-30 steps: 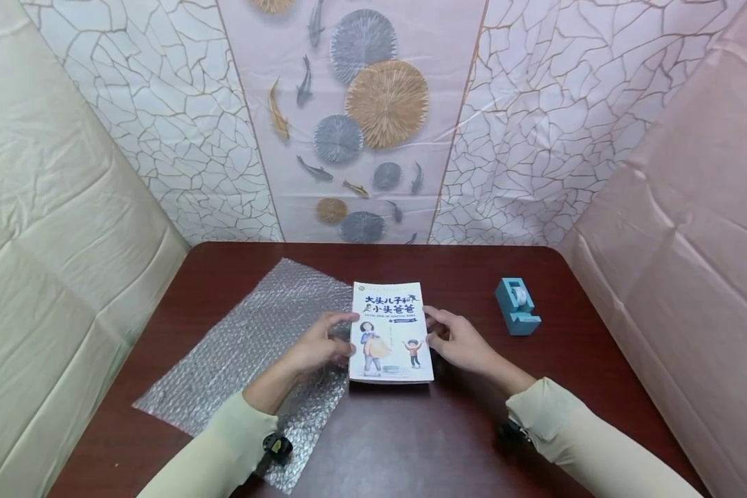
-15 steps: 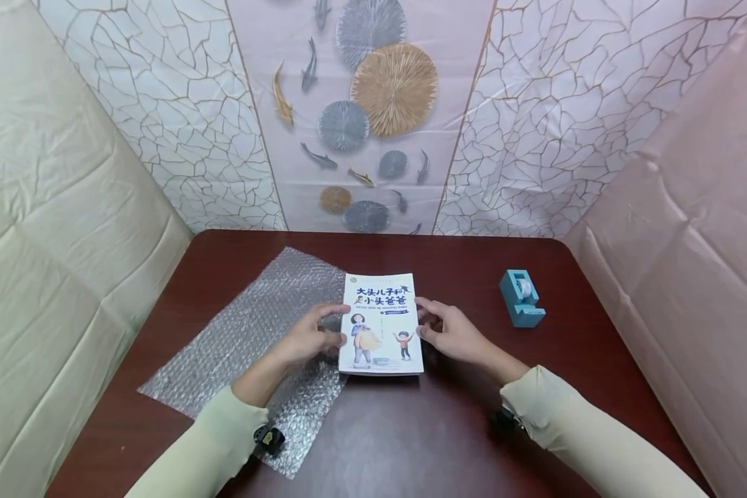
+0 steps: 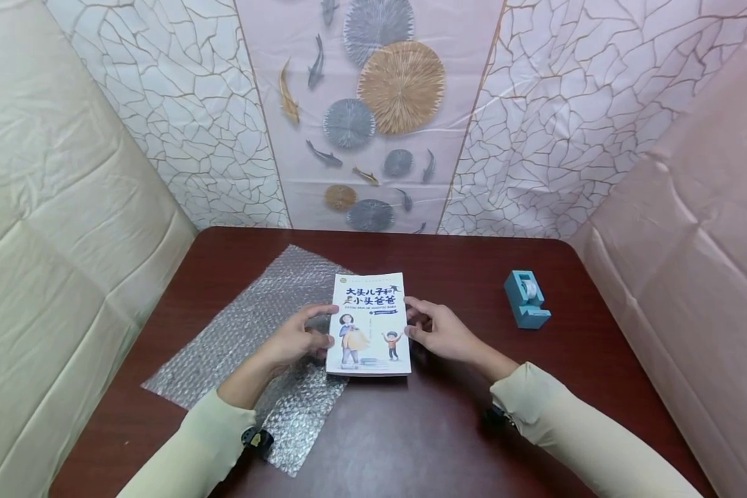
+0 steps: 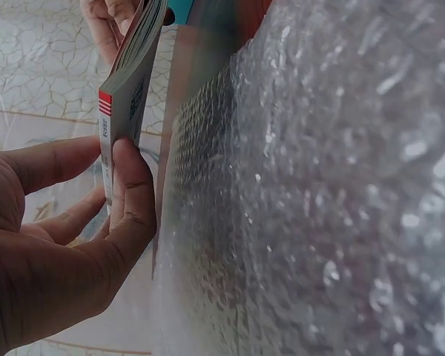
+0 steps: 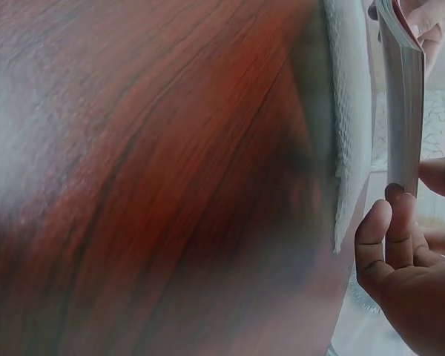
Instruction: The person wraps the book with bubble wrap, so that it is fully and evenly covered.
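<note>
Holding the paperback book (image 3: pixel 369 324) by its two long edges, both hands keep it slightly raised above the dark red-brown tabletop (image 3: pixel 448 422). The left hand (image 3: pixel 295 339) grips the spine edge, thumb on the cover and fingers curled beneath; the right hand (image 3: pixel 438 333) pinches the opposite page edge in the same manner. The book's long axis runs away from the person, with the title end pointing toward the far wall and the front cover facing up. The cover is white, with blue Chinese title characters at the top and cartoon figures of an adult and a child below. In the left wrist view the spine (image 4: pixel 122 111) carries a red band near one end. The book's left edge overlaps the right edge of a bubble wrap sheet (image 3: pixel 249 346), which lies flat on the tabletop. A teal tape dispenser (image 3: pixel 526 298) stands well apart to the right.
</note>
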A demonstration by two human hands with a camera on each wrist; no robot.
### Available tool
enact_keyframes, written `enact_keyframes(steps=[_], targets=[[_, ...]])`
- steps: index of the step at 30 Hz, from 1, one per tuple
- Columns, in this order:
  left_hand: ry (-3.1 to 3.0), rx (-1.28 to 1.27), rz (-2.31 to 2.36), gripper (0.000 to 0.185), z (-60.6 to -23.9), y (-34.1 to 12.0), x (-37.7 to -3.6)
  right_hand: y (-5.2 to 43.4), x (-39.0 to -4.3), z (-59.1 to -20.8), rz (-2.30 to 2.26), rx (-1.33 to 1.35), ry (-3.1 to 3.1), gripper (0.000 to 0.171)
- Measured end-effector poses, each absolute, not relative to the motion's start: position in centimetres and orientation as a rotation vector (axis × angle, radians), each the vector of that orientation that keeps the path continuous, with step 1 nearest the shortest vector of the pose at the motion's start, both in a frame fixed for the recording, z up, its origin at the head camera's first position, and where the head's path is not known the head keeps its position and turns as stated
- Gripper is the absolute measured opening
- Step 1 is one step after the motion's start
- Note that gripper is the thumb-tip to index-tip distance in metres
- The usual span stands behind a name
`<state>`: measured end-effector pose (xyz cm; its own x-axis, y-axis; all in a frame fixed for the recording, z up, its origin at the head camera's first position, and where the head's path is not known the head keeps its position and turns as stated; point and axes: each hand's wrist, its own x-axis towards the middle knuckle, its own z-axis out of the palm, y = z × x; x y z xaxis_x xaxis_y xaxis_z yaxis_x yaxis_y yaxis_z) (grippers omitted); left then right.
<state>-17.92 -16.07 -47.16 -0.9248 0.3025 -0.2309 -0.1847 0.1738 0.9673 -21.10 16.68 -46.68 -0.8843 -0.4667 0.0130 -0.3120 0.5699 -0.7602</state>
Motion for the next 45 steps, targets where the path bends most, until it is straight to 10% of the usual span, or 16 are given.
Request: enact_keyframes(steps=[45], targets=[[2.116,-0.058,1.86,0.068,-47.0,-20.3,-16.1,12.4,-21.0,-46.3,-1.213,-0.794,2.531,0.068]])
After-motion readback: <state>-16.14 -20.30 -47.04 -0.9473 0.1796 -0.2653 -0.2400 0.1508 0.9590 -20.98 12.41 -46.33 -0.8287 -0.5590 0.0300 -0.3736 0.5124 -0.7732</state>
